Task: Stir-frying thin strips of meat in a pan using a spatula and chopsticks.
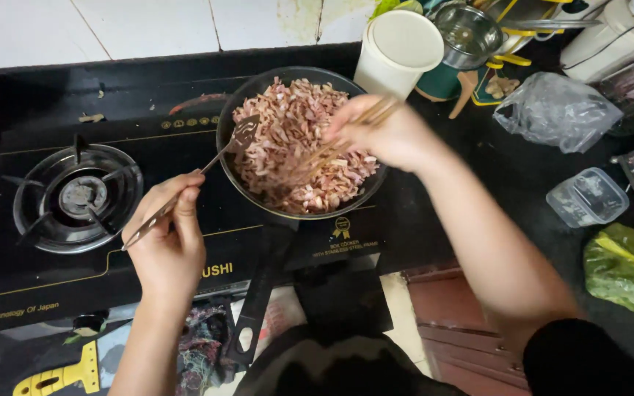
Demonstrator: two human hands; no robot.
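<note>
Black glass of the gas stove (53, 293) fills the dark worktop (522, 176) under me, with white tiles (148, 26) behind and one bare burner (78, 196) to my left; the frying pan (230, 117) sits on the right burner, dead ahead of me, heaped with chopped pinkish meat (295, 132); its long black handle (258, 293) runs straight back toward my body, so the pan's long axis lies between my two arms. My left hand (166, 242) is curled shut around the thin metal shaft of a slotted spatula (243, 133), which slants up and to the right — its blade rests on the meat at the pan's left edge; the hand itself hangs well outside the rim, near the handle's side. My right hand (390, 136) is directly over the pan's right half, fingers pinching a pair of wooden chopsticks (317, 158) whose tips angle down-left into the pile — so this hand is the nearer one to the food. Off to the right stand a white cup (399, 51), a crumpled clear bag (555, 110), a small clear plastic box (587, 196) and a green bag (629, 268).
</note>
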